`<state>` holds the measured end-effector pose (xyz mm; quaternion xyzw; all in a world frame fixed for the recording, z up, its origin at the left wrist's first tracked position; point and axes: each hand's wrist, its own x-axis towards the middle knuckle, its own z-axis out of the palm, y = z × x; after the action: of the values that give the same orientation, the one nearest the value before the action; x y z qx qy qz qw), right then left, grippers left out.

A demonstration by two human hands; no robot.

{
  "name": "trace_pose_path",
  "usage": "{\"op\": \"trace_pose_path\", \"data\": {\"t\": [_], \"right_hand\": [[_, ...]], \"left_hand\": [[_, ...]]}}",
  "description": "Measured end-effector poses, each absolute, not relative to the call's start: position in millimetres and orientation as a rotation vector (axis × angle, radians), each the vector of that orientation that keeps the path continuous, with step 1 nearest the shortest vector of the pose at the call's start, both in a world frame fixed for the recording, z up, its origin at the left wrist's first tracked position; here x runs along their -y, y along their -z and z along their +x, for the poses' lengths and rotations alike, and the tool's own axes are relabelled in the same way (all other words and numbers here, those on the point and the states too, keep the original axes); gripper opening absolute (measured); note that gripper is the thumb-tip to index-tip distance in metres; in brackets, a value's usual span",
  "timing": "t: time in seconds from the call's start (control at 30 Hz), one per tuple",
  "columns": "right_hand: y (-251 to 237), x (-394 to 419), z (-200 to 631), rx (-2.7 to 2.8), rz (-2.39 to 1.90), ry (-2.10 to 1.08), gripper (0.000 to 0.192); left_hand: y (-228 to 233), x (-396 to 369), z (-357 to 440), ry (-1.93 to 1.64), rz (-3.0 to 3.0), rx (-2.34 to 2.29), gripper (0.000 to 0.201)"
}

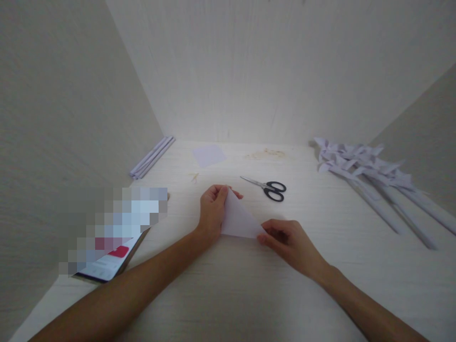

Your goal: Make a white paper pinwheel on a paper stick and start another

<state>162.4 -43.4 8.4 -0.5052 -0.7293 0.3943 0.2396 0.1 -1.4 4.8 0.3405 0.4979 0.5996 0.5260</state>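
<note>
A pale sheet of paper (238,219), folded into a triangle, is held between my two hands above the table. My left hand (213,206) grips its upper left corner, thumb on the near face and fingers behind. At the lower right corner, my right hand (285,241) pinches the tip between thumb and fingers. Just beyond the paper lie scissors (265,185) with black handles, their blades together and pointing left. A flat pale paper square (209,156) rests farther back on the table.
Rolled paper sticks (152,157) lie at the back left. Several paper pinwheels (363,164) on paper sticks are piled at right. A phone (114,256), partly blurred out, stands by my left forearm. Small tan bits (272,153) lie near the back wall (242,85). Side walls flank the table.
</note>
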Motion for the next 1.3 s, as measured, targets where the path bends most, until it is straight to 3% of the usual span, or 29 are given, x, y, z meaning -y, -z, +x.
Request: {"op": "trace_pose_path", "data": {"t": [0.2, 0.83, 1.3], "right_hand": [[-9.8, 43.4, 159.6, 1.961, -1.44, -1.041, 0.036], [-4.1, 38.9, 169.2, 1.911, -1.402, -1.134, 0.034], [-6.9, 39.1, 170.7, 1.825, -1.346, -1.28, 0.032]], "left_hand": [[-5.0, 0.7, 0.9, -1.375, 0.748, -1.079, 0.018], [-9.4, 4.1, -4.3, -1.06, 0.752, -0.946, 0.029], [-15.4, 8.4, -1.0, -0.962, 0.523, -0.856, 0.024]]}}
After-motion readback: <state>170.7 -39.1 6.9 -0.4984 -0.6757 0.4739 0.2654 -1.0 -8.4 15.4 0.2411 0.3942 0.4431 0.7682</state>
